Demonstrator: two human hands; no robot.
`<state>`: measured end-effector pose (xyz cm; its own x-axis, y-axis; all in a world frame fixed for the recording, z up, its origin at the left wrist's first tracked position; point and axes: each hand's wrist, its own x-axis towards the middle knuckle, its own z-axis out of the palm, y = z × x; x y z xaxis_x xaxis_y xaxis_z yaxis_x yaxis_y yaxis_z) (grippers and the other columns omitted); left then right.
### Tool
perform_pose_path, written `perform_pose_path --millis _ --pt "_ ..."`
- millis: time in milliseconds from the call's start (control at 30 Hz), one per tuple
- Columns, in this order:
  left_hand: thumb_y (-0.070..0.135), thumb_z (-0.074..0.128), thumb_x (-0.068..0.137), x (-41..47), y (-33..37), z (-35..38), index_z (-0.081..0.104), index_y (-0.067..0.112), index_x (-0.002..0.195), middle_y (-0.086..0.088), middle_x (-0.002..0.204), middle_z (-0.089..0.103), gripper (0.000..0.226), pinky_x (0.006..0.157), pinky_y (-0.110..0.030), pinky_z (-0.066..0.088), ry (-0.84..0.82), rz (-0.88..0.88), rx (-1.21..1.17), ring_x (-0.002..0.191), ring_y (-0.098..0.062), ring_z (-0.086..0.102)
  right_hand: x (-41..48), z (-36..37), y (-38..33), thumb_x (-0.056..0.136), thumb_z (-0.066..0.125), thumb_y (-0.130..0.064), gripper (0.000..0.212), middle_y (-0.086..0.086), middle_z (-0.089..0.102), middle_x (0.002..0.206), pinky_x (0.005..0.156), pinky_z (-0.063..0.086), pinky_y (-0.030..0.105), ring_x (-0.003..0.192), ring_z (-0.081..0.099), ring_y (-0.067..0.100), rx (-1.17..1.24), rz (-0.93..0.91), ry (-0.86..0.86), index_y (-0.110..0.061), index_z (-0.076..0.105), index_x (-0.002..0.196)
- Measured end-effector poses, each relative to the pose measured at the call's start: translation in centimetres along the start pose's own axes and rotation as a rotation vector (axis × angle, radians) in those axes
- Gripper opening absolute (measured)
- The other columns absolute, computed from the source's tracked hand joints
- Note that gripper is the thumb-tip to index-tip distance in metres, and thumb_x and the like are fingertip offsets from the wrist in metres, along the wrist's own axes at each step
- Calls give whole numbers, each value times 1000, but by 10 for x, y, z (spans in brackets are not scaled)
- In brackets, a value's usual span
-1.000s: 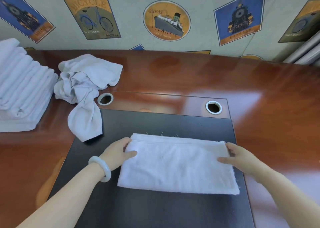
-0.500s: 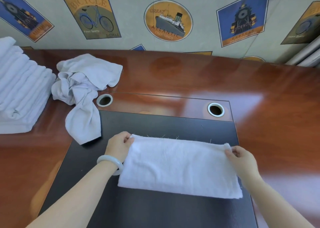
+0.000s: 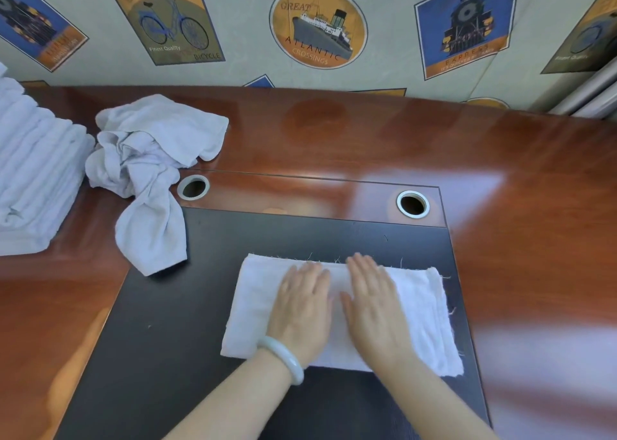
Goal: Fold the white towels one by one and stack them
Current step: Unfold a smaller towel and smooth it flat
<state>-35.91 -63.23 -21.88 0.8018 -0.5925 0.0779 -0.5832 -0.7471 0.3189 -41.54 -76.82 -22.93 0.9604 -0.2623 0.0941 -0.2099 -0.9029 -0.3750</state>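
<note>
We've got a stack of folded towels [image 3: 31, 176] at left edge of frame. Both hands flat, fingers straight: left hand [image 3: 302, 309] & right hand [image 3: 375, 309] press the half-folded towel [image 3: 424, 312] lower centre on the bench [image 3: 334, 132]. Crumpled towels [image 3: 150, 159] upper left still to do.

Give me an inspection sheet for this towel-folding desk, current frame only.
Surface: glossy wooden desk, black mat at the near middle.
Job's things: folded towel on the mat; stack of folded towels far left; crumpled towels beside it, one end draped onto the mat.
Clutter: nothing seen.
Hands: left hand and right hand flat on the folded towel, fingers straight; bracelet on the left wrist.
Cables: nothing seen; two cable holes in the desk.
Surroundings: wall with bicycle, ship and locomotive prints.
</note>
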Motion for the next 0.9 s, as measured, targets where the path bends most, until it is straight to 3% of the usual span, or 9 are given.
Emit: perform_pose_path --millis 100,167,267,367,433,533,600,667,900 --pt "39 11 102 -4 -11 23 7 27 157 4 165 -3 56 121 -49 -7 -294 -67 177 152 -17 -6 -5 21 14 105 33 -33 58 1 6 164 122 -8 33 151 -3 13 -52 -1 -191 -14 14 157" --pt "50 -3 96 -13 -37 28 -17 36 152 8 161 -24 60 118 -52 -17 -291 -70 229 147 -14 -24 -8 17 44 103 23 -46 61 -1 8 164 122 -5 35 151 1 14 -139 66 -186 -16 15 157" --pt "54 1 95 -27 -73 15 -5 32 155 3 164 -10 65 121 -49 -5 -226 -175 249 151 -18 -9 -15 -3 84 98 9 -54 74 6 26 161 122 9 46 150 20 21 -252 209 -118 -10 30 154" --pt "54 -6 91 -36 -99 1 -12 30 153 -1 164 -13 67 122 -46 -5 -221 -348 212 152 -19 -9 -20 -13 99 95 -4 -60 82 4 16 163 123 5 49 152 9 21 -272 234 -172 -10 20 155" --pt "48 6 95 -35 -93 -7 -4 21 155 -9 165 -3 67 123 -48 0 -174 -387 235 152 -26 -2 -16 -13 83 94 2 -57 82 11 17 162 122 7 52 151 12 27 -267 303 -118 -4 23 154" --pt "21 41 95 -28 -44 -1 23 4 154 -16 162 15 64 121 -50 10 -80 -162 216 150 -34 15 -13 0 23 95 25 -36 66 16 25 158 119 14 50 147 27 33 -187 202 -25 1 35 149" --pt "20 38 95 -30 -9 14 30 5 152 -13 161 20 60 117 -48 16 -104 -3 164 149 -30 20 -24 20 -16 96 30 -26 59 15 25 158 117 15 48 147 25 31 -142 15 -67 0 36 149" --pt "28 28 95 -35 4 21 33 12 151 -7 160 22 58 113 -49 18 -187 -36 152 148 -27 24 -33 30 -28 98 28 -25 57 12 22 160 116 15 47 149 19 29 -148 -42 -137 -3 35 150" --pt "41 20 98 -65 -58 12 21 20 155 -4 164 12 61 119 -52 15 -203 -169 241 151 -22 12 -65 2 61 99 21 -46 67 2 15 164 122 11 47 152 10 19 -230 178 -155 -13 19 156"
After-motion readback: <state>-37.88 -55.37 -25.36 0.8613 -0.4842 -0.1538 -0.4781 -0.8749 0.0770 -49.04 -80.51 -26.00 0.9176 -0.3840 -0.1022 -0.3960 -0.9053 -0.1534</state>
